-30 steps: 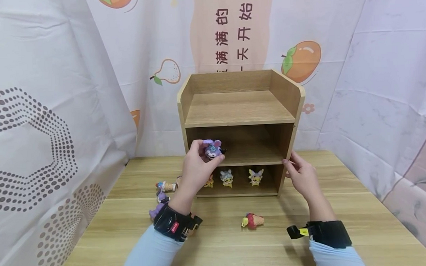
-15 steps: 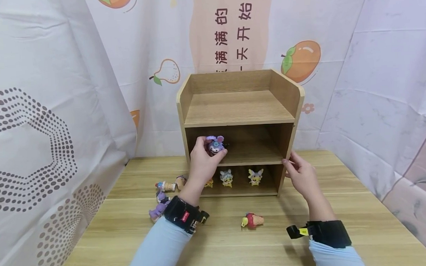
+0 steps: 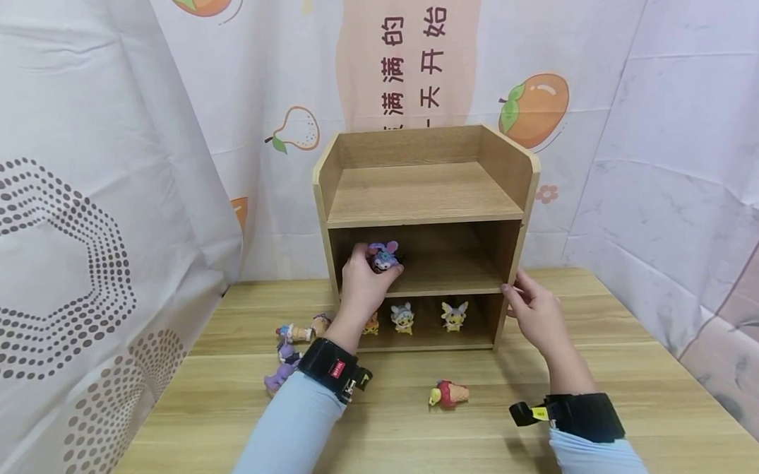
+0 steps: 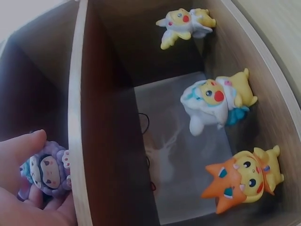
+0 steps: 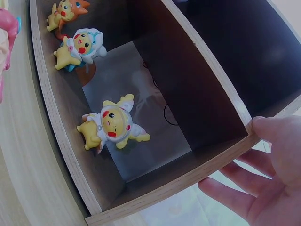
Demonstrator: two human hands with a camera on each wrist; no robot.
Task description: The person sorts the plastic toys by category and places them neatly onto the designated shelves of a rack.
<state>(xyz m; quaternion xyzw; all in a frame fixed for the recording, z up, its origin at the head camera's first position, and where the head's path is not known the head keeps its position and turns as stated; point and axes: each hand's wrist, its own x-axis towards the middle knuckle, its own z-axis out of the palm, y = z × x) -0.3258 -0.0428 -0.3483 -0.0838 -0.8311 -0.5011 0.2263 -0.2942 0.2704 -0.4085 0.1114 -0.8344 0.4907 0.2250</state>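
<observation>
The purple figurine (image 3: 385, 259) sits in my left hand (image 3: 364, 288), at the left part of the middle compartment's opening. Thumb and fingers pinch it round its sides, leaving its face turned outward; I judge that this grip suits keeping it upright. Whether its base touches the middle board (image 3: 451, 280) I cannot tell, as the fingers hide it.

Below this hand, in the bottom compartment, stand the orange-hooded figurine (image 4: 242, 176), the grey-hooded figurine (image 3: 403, 319) and, farthest to the hand's right, the white-eared figurine (image 3: 454, 316); all face the opening, presumably so that they show from the front.

My right hand (image 3: 538, 315) pinches the side panel of the shelf unit (image 3: 425, 192), thumb on the front edge and fingers along the outer face, probably to steady it.

On the table (image 3: 402, 455), a red figurine (image 3: 450, 394) lies on its side between my forearms; two purple toys (image 3: 281, 377) and cone-shaped toys (image 3: 297, 332) lie left of my left hand.
</observation>
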